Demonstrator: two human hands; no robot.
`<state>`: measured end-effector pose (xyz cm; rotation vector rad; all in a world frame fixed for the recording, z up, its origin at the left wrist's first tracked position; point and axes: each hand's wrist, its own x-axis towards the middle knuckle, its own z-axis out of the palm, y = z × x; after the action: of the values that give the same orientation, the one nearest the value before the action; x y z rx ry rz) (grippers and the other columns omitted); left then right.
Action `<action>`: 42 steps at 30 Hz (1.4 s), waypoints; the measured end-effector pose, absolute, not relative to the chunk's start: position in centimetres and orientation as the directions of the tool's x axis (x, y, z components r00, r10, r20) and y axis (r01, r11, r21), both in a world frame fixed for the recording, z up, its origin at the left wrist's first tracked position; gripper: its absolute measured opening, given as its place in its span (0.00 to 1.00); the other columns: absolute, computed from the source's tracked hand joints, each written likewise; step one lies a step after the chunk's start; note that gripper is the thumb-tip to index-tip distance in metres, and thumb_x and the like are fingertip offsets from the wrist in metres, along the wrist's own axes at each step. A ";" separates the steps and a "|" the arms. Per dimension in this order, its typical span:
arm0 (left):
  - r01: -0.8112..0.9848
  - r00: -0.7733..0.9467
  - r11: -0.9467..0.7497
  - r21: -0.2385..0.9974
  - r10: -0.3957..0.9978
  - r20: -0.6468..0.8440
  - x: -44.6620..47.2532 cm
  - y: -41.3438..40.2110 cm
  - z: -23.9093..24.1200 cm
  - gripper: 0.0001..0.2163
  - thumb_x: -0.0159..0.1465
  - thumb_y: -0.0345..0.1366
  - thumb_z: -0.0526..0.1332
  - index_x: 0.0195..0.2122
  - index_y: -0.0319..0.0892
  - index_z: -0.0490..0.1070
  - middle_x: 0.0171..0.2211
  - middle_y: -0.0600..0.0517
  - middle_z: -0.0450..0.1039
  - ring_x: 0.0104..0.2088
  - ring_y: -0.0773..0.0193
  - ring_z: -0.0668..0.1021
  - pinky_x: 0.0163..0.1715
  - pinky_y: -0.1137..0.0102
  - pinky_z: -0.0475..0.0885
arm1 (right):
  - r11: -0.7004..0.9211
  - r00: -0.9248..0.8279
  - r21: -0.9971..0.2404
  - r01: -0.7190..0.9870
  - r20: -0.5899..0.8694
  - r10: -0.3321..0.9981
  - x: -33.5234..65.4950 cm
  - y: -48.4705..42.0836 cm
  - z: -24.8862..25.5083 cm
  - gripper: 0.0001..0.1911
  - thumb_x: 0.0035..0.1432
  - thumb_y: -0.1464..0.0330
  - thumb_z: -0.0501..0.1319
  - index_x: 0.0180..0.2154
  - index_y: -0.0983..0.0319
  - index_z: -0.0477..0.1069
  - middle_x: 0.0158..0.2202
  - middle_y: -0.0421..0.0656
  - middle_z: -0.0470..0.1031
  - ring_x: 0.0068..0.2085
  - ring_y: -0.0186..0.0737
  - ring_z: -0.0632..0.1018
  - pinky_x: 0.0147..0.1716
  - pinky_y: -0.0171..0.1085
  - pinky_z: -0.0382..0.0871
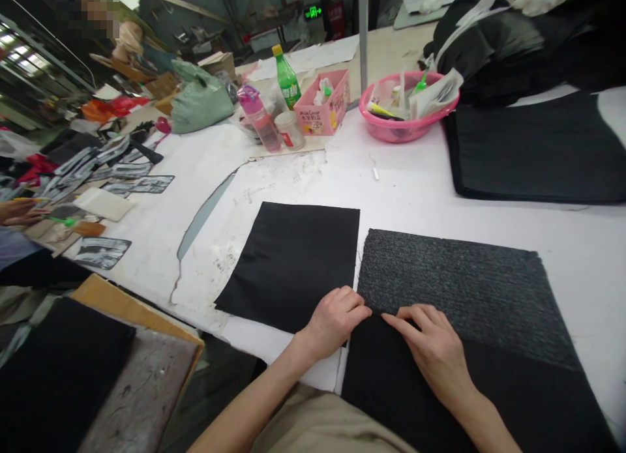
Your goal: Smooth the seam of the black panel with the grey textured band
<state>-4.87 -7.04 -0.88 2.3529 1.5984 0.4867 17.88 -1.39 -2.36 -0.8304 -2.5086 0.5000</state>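
A large fabric piece lies in front of me, with a dark grey textured panel (454, 283) at its far part and plain black fabric (391, 388) nearer my body. At the left end of the line where the two meet, my left hand (337, 316) pinches the cloth between thumb and fingers. Just right of it, my right hand (433, 342) has its thumb and forefinger closed on the same edge, its other fingers curled over the grey panel. Left of my hands, a separate black fabric square (303, 264) rests flat on the white table (405, 192).
A stack of black pieces (533, 153) lies at the right, near a pink basin (405, 130). Further back stand a pink box (323, 111), a green bottle (286, 78) and a pink water bottle (261, 124). Another person's hands (19, 212) are at far left.
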 end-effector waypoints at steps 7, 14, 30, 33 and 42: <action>0.859 0.358 -0.388 0.333 0.922 0.149 -4.9 -7.5 -0.9 0.11 0.72 0.31 0.50 0.42 0.41 0.73 0.36 0.50 0.71 0.39 0.64 0.71 0.38 0.68 0.67 | 0.772 -0.738 -0.442 0.457 0.296 0.606 17.9 -1.4 -2.4 0.15 0.71 0.72 0.51 0.50 0.56 0.73 0.41 0.45 0.70 0.43 0.43 0.69 0.40 0.41 0.61; 0.858 0.332 -0.370 0.355 0.929 0.166 -4.9 -7.6 -1.2 0.10 0.72 0.32 0.51 0.43 0.41 0.72 0.38 0.49 0.72 0.41 0.63 0.72 0.40 0.67 0.68 | 0.788 -0.742 -0.434 0.437 0.321 0.588 17.8 -1.3 -2.2 0.17 0.71 0.73 0.48 0.51 0.55 0.72 0.42 0.45 0.69 0.43 0.43 0.69 0.41 0.41 0.61; 0.859 0.317 -0.361 0.363 0.932 0.175 -4.8 -7.9 -1.5 0.09 0.71 0.31 0.52 0.45 0.40 0.72 0.39 0.49 0.72 0.41 0.63 0.72 0.42 0.67 0.68 | 0.773 -0.742 -0.450 0.447 0.297 0.601 17.6 -1.3 -2.2 0.19 0.70 0.74 0.47 0.51 0.55 0.73 0.42 0.45 0.68 0.43 0.43 0.69 0.42 0.42 0.60; 0.858 0.316 -0.361 0.366 0.932 0.179 -4.8 -7.9 -1.5 0.09 0.71 0.31 0.52 0.46 0.40 0.71 0.39 0.49 0.72 0.41 0.63 0.72 0.41 0.67 0.69 | 0.774 -0.747 -0.455 0.440 0.293 0.597 17.6 -1.3 -2.3 0.20 0.70 0.75 0.47 0.52 0.55 0.72 0.42 0.45 0.68 0.43 0.43 0.69 0.43 0.42 0.59; 0.839 0.321 -0.381 0.387 0.923 0.214 -5.0 -8.0 -2.1 0.08 0.71 0.31 0.53 0.45 0.39 0.71 0.39 0.50 0.71 0.40 0.63 0.71 0.40 0.67 0.69 | 0.751 -0.735 -0.492 0.441 0.282 0.616 17.3 -1.3 -1.7 0.21 0.74 0.71 0.43 0.52 0.54 0.73 0.41 0.44 0.68 0.43 0.43 0.69 0.44 0.44 0.57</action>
<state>-5.02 -8.04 -2.09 2.3786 1.6131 0.5972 17.32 -1.33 -1.68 -0.8039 -2.5171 0.5556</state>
